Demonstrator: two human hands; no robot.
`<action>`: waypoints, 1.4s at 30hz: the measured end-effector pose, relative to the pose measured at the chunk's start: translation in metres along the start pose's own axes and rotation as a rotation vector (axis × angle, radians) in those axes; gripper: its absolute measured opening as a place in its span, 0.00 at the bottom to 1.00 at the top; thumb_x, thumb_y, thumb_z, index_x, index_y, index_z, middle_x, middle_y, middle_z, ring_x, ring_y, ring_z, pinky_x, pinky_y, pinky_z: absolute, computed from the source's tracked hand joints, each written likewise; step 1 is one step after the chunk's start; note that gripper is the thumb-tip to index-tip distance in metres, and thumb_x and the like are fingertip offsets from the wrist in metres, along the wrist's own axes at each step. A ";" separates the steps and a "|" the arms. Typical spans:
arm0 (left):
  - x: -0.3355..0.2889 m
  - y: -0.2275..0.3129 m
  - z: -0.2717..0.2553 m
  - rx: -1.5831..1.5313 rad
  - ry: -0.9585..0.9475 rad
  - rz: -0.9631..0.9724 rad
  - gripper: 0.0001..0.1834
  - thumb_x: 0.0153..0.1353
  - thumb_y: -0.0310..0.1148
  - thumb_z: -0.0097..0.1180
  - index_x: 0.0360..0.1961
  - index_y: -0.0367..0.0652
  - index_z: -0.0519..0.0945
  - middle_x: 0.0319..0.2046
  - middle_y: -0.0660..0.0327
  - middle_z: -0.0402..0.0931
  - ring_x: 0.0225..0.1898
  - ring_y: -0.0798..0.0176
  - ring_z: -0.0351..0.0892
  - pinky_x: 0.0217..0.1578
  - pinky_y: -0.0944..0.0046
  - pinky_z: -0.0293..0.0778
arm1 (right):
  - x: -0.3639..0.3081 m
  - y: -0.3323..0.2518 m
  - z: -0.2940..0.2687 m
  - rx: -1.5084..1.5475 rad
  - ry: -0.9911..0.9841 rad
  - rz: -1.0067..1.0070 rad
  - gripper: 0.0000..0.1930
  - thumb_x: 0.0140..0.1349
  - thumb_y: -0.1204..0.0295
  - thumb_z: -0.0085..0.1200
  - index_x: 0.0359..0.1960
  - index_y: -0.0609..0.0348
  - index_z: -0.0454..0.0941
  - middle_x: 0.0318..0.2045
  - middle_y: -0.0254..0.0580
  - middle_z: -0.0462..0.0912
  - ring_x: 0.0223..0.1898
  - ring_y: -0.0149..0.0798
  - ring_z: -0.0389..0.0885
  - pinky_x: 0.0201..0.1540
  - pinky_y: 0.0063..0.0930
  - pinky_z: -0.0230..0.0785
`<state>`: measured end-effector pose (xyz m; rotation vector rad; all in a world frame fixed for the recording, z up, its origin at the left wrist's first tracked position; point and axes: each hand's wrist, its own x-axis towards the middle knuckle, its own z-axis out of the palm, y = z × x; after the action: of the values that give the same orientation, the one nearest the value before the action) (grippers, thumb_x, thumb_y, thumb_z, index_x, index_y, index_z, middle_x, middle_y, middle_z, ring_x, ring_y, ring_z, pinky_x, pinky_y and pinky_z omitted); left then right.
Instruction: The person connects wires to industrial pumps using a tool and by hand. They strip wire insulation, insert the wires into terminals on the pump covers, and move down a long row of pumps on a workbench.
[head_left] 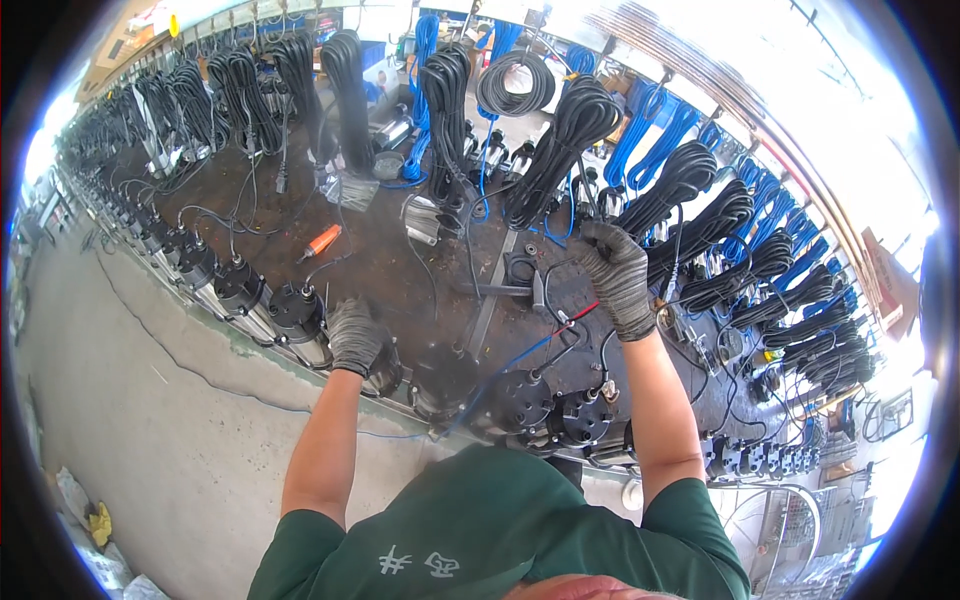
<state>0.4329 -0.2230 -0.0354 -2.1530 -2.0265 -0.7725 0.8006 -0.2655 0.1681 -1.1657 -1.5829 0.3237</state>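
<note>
My left hand (355,337), in a grey striped work glove, is at the table's front edge, over the row of cylindrical motors with black caps. It is blurred by motion and its fingers cannot be made out; the nearest motor (298,308) stands just left of it. Farther forward, my right hand (618,278), gloved alike, has its fingers curled closed beside a coiled black cable (672,185). Whatever lies within those fingers is hidden. A thin black lead (556,268) runs up to the hand's left side, and a red-and-blue wire (570,322) passes below it.
An orange-handled tool (322,241) lies on the dark worktable (400,275). Several black cable bundles (447,110) and blue cable coils (640,130) hang along the back. Motors (585,415) line the near edge to my right. A cable (180,362) trails over the floor at left.
</note>
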 end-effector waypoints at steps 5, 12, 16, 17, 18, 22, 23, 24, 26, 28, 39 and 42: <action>0.006 0.009 -0.013 -0.044 -0.124 -0.045 0.15 0.56 0.41 0.58 0.37 0.41 0.83 0.39 0.48 0.82 0.46 0.42 0.80 0.51 0.46 0.71 | 0.005 0.028 -0.004 0.069 0.003 0.176 0.13 0.63 0.62 0.67 0.36 0.61 0.84 0.24 0.26 0.76 0.27 0.22 0.67 0.32 0.20 0.66; 0.001 0.006 -0.009 -0.010 -0.041 -0.024 0.12 0.58 0.41 0.59 0.31 0.43 0.83 0.35 0.50 0.81 0.42 0.45 0.81 0.46 0.46 0.72 | -0.034 -0.003 0.019 0.510 -0.002 0.294 0.48 0.59 0.56 0.68 0.75 0.54 0.52 0.41 0.43 0.83 0.28 0.28 0.74 0.35 0.24 0.71; 0.003 0.007 -0.017 -0.083 -0.197 -0.082 0.18 0.57 0.43 0.56 0.40 0.40 0.82 0.42 0.45 0.82 0.48 0.40 0.80 0.53 0.45 0.70 | -0.096 0.002 0.023 0.732 -0.191 0.566 0.52 0.58 0.59 0.68 0.77 0.53 0.44 0.47 0.49 0.82 0.40 0.36 0.80 0.43 0.33 0.74; 0.003 0.007 -0.017 -0.084 -0.188 -0.075 0.18 0.57 0.43 0.57 0.40 0.40 0.82 0.42 0.45 0.82 0.48 0.40 0.80 0.53 0.45 0.71 | -0.117 0.006 0.021 0.728 -0.186 0.571 0.52 0.58 0.59 0.68 0.77 0.53 0.44 0.47 0.49 0.82 0.40 0.36 0.80 0.43 0.33 0.74; 0.003 0.008 -0.017 -0.084 -0.182 -0.068 0.19 0.56 0.43 0.58 0.41 0.40 0.82 0.42 0.46 0.82 0.48 0.40 0.80 0.53 0.46 0.71 | -0.139 0.018 0.017 0.757 -0.253 0.612 0.43 0.58 0.62 0.67 0.72 0.55 0.55 0.45 0.44 0.82 0.38 0.35 0.80 0.43 0.31 0.74; -0.001 0.006 -0.016 -0.117 -0.099 -0.042 0.20 0.54 0.45 0.62 0.43 0.43 0.81 0.42 0.47 0.81 0.47 0.41 0.79 0.50 0.46 0.73 | -0.173 0.038 -0.004 0.946 -0.323 0.660 0.28 0.56 0.66 0.67 0.58 0.61 0.73 0.38 0.39 0.82 0.37 0.33 0.80 0.41 0.26 0.72; -0.002 0.006 -0.015 -0.111 -0.124 -0.042 0.20 0.54 0.45 0.62 0.43 0.43 0.81 0.42 0.47 0.81 0.47 0.41 0.79 0.50 0.46 0.73 | -0.179 0.039 -0.012 0.952 -0.315 0.685 0.28 0.56 0.66 0.67 0.58 0.61 0.73 0.38 0.39 0.82 0.37 0.33 0.80 0.41 0.26 0.72; 0.000 0.009 -0.018 -0.111 -0.104 -0.031 0.20 0.55 0.44 0.61 0.43 0.43 0.80 0.41 0.47 0.81 0.46 0.41 0.79 0.49 0.45 0.73 | -0.179 0.039 -0.021 0.970 -0.261 0.685 0.30 0.56 0.68 0.67 0.60 0.60 0.72 0.39 0.43 0.83 0.35 0.35 0.81 0.42 0.31 0.75; -0.001 0.010 -0.022 -0.107 -0.122 -0.005 0.19 0.56 0.44 0.61 0.43 0.43 0.80 0.40 0.47 0.81 0.46 0.42 0.79 0.48 0.45 0.73 | -0.184 0.035 -0.034 0.992 -0.178 0.717 0.32 0.56 0.69 0.67 0.63 0.59 0.71 0.40 0.47 0.83 0.34 0.37 0.82 0.42 0.37 0.79; 0.001 0.010 -0.018 -0.028 -0.059 -0.001 0.17 0.58 0.43 0.59 0.43 0.43 0.80 0.40 0.47 0.81 0.45 0.42 0.79 0.47 0.45 0.73 | -0.183 0.040 -0.042 1.119 -0.133 0.668 0.31 0.56 0.70 0.67 0.62 0.58 0.72 0.39 0.46 0.83 0.29 0.35 0.80 0.38 0.36 0.79; -0.066 0.058 -0.038 -0.505 0.251 0.338 0.24 0.59 0.32 0.62 0.57 0.40 0.76 0.53 0.51 0.76 0.56 0.47 0.73 0.56 0.50 0.69 | -0.208 0.026 0.005 1.239 -0.192 0.808 0.33 0.55 0.72 0.65 0.64 0.64 0.70 0.34 0.44 0.82 0.40 0.45 0.83 0.49 0.40 0.73; -0.130 0.128 -0.042 -0.983 -0.119 0.346 0.23 0.59 0.33 0.61 0.56 0.42 0.77 0.49 0.52 0.79 0.54 0.47 0.75 0.55 0.47 0.72 | -0.190 -0.013 0.023 1.441 -0.302 0.812 0.27 0.56 0.71 0.63 0.58 0.66 0.73 0.34 0.45 0.82 0.34 0.42 0.83 0.45 0.40 0.76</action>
<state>0.5428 -0.3730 -0.0179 -2.9331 -1.3282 -1.8798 0.7601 -0.4162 0.0564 -0.4812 -0.6035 1.8512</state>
